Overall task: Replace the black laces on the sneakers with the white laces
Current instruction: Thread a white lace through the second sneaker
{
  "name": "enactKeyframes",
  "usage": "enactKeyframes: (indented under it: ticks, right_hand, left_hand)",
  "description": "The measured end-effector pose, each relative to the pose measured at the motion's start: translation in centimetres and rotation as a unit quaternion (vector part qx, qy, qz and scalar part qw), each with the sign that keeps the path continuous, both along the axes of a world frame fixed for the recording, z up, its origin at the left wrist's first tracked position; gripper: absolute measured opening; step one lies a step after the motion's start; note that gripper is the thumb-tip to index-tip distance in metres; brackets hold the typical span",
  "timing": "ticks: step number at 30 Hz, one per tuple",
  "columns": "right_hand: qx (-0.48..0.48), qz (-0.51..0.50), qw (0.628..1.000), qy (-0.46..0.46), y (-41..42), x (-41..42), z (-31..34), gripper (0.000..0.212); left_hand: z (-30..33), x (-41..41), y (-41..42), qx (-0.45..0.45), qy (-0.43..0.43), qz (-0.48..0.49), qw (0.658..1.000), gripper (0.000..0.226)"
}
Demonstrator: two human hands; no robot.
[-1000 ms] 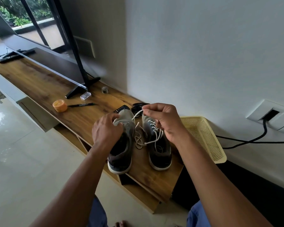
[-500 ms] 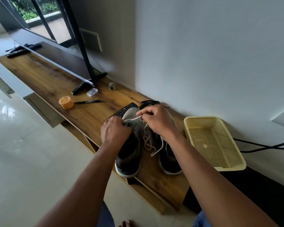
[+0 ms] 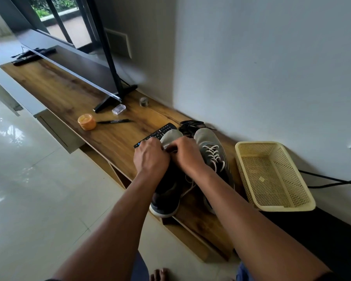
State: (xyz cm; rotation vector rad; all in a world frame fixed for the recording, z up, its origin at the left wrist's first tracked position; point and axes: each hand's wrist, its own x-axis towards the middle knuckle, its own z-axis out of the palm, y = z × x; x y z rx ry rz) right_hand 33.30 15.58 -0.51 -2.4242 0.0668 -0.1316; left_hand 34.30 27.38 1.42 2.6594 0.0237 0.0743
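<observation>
Two grey knit sneakers with pale toe caps stand side by side on the long wood-grain desk, toes toward the white wall; the left sneaker lies directly under both hands, the right sneaker just beside the right hand on its outer side.

Left hand: fingers curled down over the front of the left sneaker's throat, gripping the upper; knuckles up; fingertips hidden.

Right hand: fingers curled, touching the left hand at the same spot; appears to pinch something at the eyelets, but what it holds cannot be told; a white lace trails out from beneath the wrist and down between the two sneakers.

Right sneaker: white lace already criss-crossed through its eyelets; loose end hangs along its side.

Coiled black laces lie on the desk just beyond the toes, well clear of either hand.

Black remote control lies under and beside the left sneaker's toe, near the left hand; cream perforated plastic basket sits to the right of the sneakers; orange round tub, black pen, small clear box and television stand foot lie further along the desk.
</observation>
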Motion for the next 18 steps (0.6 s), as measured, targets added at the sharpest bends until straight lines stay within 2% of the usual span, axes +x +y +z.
enactKeyframes:
  ticks: [8, 15, 18]
  right_hand:
    - [-0.158, -0.012, 0.987, -0.029, 1.1, 0.3, -0.7, 0.018]
    - [-0.109, -0.014, 0.994, -0.003, 0.7, 0.3, -0.8, 0.021]
    - [-0.079, -0.004, 0.997, -0.02, 0.2, 0.4, -0.7, 0.02]
  left_hand:
    - [0.2, -0.2, 0.0, -0.033, -0.004, 0.005, 0.999, 0.019]
    - [0.6, -0.3, 0.1, -0.056, 0.002, 0.002, 0.998, 0.022]
    - [0.5, -0.1, 0.2, -0.067, 0.002, 0.002, 0.998, 0.023]
